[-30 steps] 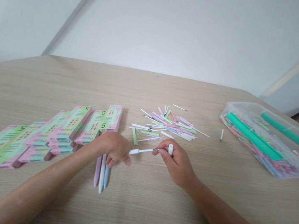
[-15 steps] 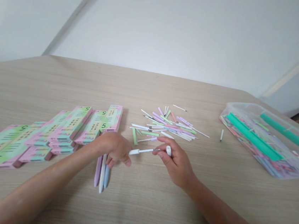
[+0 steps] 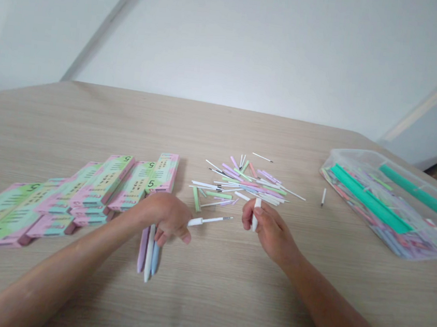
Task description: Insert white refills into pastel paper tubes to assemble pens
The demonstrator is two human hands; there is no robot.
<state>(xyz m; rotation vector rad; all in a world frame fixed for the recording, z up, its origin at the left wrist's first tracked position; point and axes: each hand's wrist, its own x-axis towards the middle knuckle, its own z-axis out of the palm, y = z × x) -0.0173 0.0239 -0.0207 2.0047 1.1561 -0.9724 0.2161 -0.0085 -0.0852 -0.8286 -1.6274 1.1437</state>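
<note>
My left hand [image 3: 173,220] is closed on a white pen part with a thin refill [image 3: 212,219] sticking out to the right, its metal tip bare. Below that same hand, a purple pen [image 3: 142,252], a white pen [image 3: 149,260] and a light blue pen [image 3: 155,256] lie side by side, their upper ends hidden by the hand. My right hand [image 3: 269,231] pinches a short white pen barrel [image 3: 255,215] held roughly upright, apart from the refill's tip. Just beyond the hands lies a loose pile of pastel pen barrels and white refills [image 3: 247,185].
Pink and green printed boxes [image 3: 101,182] are stacked in a row at the left. On the right is a clear plastic case [image 3: 359,157] with green strips, full of pastel pieces. One white refill [image 3: 324,197] lies beside it. A pale wall [image 3: 254,47] rises behind the table.
My right hand has drawn back to the right, away from the refill's tip, and the white barrel in it has turned more upright. My left hand has stayed almost still.
</note>
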